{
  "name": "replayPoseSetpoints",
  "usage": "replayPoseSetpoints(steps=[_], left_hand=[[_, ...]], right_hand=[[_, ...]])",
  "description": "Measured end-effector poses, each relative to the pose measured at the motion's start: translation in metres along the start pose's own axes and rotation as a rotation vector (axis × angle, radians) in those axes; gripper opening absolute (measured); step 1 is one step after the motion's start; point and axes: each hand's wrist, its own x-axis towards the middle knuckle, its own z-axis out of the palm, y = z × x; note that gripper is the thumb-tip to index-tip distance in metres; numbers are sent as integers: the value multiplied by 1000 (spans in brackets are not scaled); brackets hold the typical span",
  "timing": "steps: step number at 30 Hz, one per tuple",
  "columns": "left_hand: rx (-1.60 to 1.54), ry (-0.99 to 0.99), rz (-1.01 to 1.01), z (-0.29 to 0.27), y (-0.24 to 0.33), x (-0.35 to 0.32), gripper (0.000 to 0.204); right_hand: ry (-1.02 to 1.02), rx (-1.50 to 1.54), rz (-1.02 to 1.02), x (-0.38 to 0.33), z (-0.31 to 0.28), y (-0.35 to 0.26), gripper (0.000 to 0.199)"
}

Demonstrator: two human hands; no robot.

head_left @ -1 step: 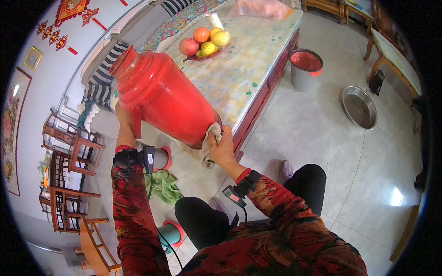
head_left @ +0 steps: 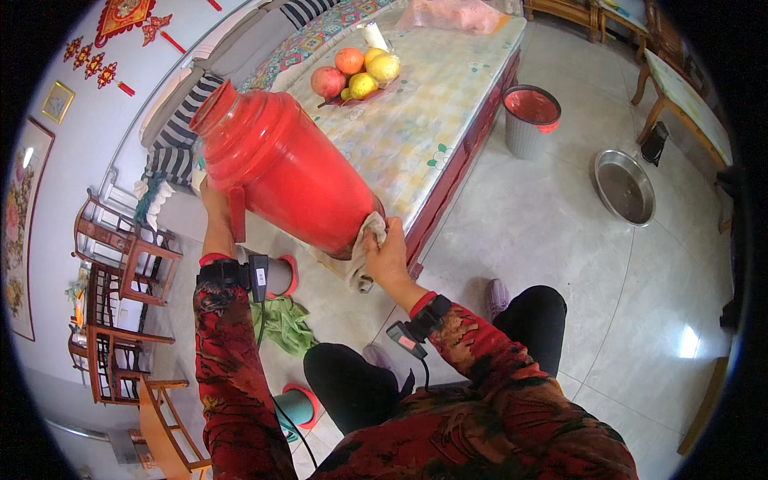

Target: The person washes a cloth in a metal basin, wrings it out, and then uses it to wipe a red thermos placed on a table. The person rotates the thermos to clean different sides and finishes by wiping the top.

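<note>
The big red thermos jug (head_left: 284, 172) lies tilted on the surface (head_left: 448, 104). The left hand (head_left: 214, 200) grips its handle; the right hand (head_left: 388, 254) presses a pale cloth (head_left: 364, 248) against its base. Wiping likely goes best with the handle held firm.

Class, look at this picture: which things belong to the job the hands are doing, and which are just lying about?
In use: red flask, tilted on the table; cloth pressed against its base by the right hand; left hand at its handle.

Lying about: fruit, bin, metal basin, green rag.
</note>
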Motion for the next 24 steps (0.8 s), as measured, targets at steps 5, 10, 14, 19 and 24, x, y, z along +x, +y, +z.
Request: replayPoseSetpoints(steps=[5, 10, 14, 19, 24], left_hand=[[24, 7, 53, 16, 17, -12, 35], [98, 127, 100, 41, 42, -42, 33], [49, 194, 126, 66, 60, -66, 31], [47, 280, 76, 77, 68, -71, 31], [69, 263, 94, 75, 66, -71, 32]], right_hand=[[-14, -164, -138, 40, -6, 1, 19], [-49, -250, -134, 86, 2, 7, 23], [-96, -278, -178, 116, 7, 4, 21], [-161, -319, -187, 114, 5, 5, 23], [-96, -327, -227, 23, -6, 15, 28]])
